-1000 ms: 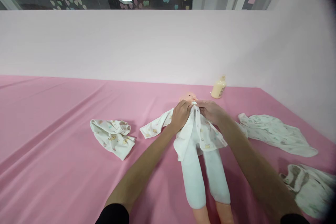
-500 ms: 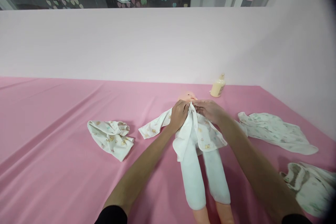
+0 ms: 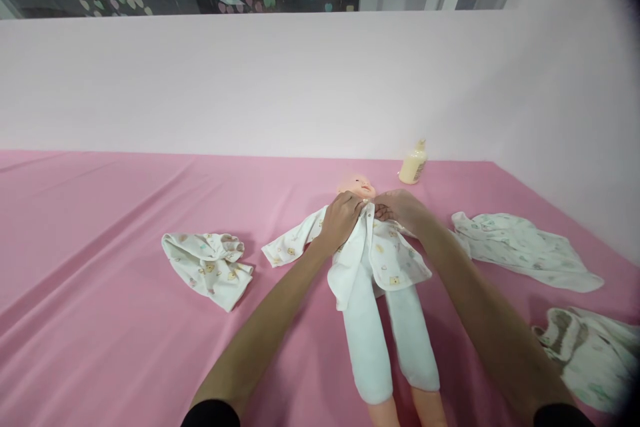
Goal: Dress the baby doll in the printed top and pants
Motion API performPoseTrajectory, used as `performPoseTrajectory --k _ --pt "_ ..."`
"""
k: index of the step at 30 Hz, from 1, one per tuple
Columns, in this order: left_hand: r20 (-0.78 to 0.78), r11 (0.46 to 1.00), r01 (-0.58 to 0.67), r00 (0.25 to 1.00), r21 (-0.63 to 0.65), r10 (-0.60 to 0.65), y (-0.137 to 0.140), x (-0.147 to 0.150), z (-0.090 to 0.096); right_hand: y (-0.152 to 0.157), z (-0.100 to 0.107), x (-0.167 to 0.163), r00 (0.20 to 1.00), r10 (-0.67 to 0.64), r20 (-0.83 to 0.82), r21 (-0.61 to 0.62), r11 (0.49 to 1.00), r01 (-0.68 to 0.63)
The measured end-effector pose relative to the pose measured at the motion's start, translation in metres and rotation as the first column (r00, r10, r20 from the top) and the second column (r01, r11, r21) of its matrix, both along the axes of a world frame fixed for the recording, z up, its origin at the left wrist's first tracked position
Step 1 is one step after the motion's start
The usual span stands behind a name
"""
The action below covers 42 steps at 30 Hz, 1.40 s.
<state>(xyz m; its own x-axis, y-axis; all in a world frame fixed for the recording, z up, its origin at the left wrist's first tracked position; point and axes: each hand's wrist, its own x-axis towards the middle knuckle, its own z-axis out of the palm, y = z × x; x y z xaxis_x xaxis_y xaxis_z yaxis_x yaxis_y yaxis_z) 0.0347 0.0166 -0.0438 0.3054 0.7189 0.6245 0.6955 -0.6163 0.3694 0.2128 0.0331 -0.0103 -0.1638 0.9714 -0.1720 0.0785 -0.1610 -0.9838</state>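
Pink cloth (image 3: 125,333) spreads underneath, reaching a white wall (image 3: 240,87) at twelve o'clock. With the hands as centre, the left hand (image 3: 343,217) pinches the collar of a white printed jacket (image 3: 397,263); the right hand (image 3: 404,209) curls against the collar's other side, whether gripping I cannot tell. That jacket lies over a doll (image 3: 367,347), head toward twelve, pale legs toward six. Between one and two stands a bottle (image 3: 413,167); between eight and nine, a bunched garment (image 3: 209,270); past three, crumpled fabric (image 3: 525,250); at four, a bundle (image 3: 595,360).
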Motion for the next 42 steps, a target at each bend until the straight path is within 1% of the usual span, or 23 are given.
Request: performPoseTrajectory --k 5,8,10,14,18,21,27,31,38,42 --pt "-0.104 0.997 -0.041 0.993 0.058 0.047 0.0 -0.002 -0.001 0.003 0.0 0.007 0.997 -0.002 0.082 0.054 0.999 -0.002" --pt "-0.161 0.995 -0.07 0.984 0.065 0.08 0.0 -0.003 -0.001 0.003 0.0 0.008 0.991 0.037 0.125 0.073 0.996 -0.046" --pt "-0.18 0.996 -0.067 0.981 0.067 0.078 0.0 -0.003 0.0 0.004 -0.001 0.007 0.99 0.071 0.122 0.077 0.994 -0.081" --pt "-0.168 0.997 -0.037 0.985 0.061 0.047 0.0 -0.004 0.001 0.004 -0.002 0.005 0.993 0.06 0.1 0.09 0.994 -0.069" --pt "-0.108 0.998 -0.013 0.994 0.054 0.019 0.002 -0.004 0.001 0.003 -0.003 0.003 0.992 0.031 0.119 0.126 0.991 -0.046" --pt "-0.095 0.998 0.007 0.996 0.068 -0.001 0.003 -0.005 -0.001 0.003 -0.004 0.003 0.996 0.046 0.079 0.146 0.988 -0.057" --pt "-0.092 0.995 -0.024 0.995 0.099 0.033 0.002 -0.003 -0.002 0.004 -0.006 0.004 0.996 0.076 0.055 0.157 0.984 -0.084" --pt "-0.088 0.994 -0.028 0.995 0.107 0.037 0.002 -0.003 -0.002 0.002 -0.002 0.003 0.995 0.065 0.082 0.155 0.985 -0.077" --pt "-0.073 0.995 -0.015 0.997 0.095 0.022 0.002 -0.003 -0.004 -0.007 0.007 -0.002 0.99 0.031 0.141 0.199 0.978 -0.059" --pt "-0.094 0.995 -0.026 0.995 0.098 0.035 0.001 -0.003 -0.004 -0.011 0.011 -0.004 0.992 0.019 0.126 0.204 0.978 -0.045"
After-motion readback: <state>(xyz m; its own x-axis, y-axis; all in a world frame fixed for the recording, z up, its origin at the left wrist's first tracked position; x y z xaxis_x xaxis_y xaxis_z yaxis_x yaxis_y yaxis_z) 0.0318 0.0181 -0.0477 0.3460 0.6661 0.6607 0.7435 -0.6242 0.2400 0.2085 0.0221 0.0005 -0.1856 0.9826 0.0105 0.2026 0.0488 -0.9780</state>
